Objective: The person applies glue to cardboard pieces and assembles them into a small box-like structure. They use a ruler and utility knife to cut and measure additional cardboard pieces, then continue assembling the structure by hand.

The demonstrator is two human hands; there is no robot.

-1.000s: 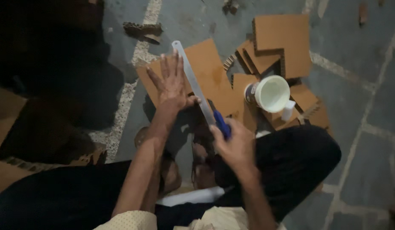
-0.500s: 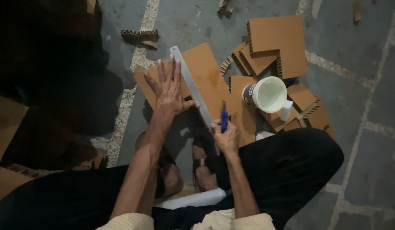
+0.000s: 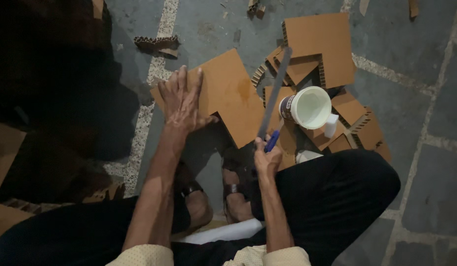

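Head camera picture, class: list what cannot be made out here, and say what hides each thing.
- Right hand: its grip on the blue handle covers the handle's lower end.
- Cardboard sheet: the left hand lies flat on its left part, hiding it.
- White tub: contents too washed out to tell.
- Far left: deep shadow hides what lies there.
- Stacked cardboard pieces: overlap hides their full shapes.
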